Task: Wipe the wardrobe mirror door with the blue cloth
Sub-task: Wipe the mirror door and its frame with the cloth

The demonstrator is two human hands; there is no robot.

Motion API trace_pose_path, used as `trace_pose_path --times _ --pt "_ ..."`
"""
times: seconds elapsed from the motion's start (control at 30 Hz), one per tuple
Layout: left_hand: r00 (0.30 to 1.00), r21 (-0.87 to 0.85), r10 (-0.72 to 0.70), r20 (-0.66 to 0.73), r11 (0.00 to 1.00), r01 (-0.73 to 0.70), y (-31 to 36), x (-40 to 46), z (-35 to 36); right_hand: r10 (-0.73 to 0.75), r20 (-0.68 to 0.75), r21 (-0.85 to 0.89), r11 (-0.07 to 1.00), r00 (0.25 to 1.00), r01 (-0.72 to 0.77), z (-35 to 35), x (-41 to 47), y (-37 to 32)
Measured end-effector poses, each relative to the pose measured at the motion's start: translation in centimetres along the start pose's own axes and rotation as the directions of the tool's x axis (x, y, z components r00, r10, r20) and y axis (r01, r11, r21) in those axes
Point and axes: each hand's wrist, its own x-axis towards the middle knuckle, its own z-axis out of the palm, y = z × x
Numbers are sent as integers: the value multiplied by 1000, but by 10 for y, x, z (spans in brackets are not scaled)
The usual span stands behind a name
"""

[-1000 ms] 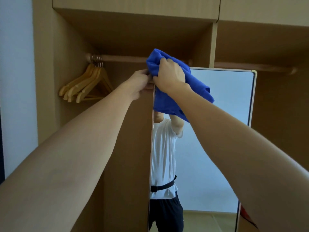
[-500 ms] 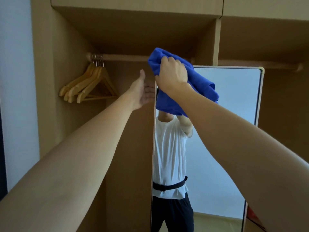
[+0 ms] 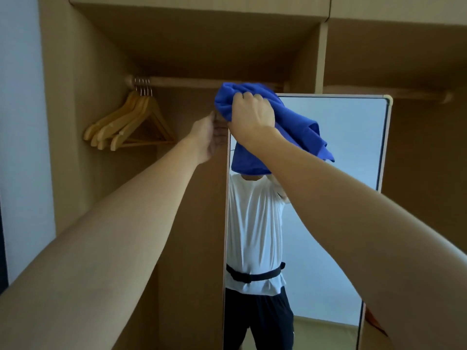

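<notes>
Blue cloth (image 3: 298,122) bunched, gripped by right hand (image 3: 252,117), left hand (image 3: 209,135) open-fingered beside mirror door (image 3: 341,160)

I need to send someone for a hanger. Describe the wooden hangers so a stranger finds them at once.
Start at the open wardrobe and follow the wooden rail under its top shelf to the far left end. The wooden hangers hang there in a tight bunch by metal hooks, left of the mirror door. They are the only things on that rail.

A home bedroom is being suggested by an open wooden wardrobe (image 3: 101,59), wooden hangers (image 3: 131,122) on a rail (image 3: 182,82), and a mirror door (image 3: 353,147).
</notes>
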Motion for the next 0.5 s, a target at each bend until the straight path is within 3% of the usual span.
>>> trace_pose_path --times 0.13,0.3,0.5 --pt "999 0 3 -32 1000 -3 0 -2 2 -24 -88 12 1000 996 25 18 -29 -8" --pt "988 -9 -58 -140 998 57 2 -5 8 -73 -29 25 997 997 74 25 -48 -6" --pt "996 66 -7 -87 998 13 5 -10 8 38 -22 89 995 999 -36 4 -18 -1"
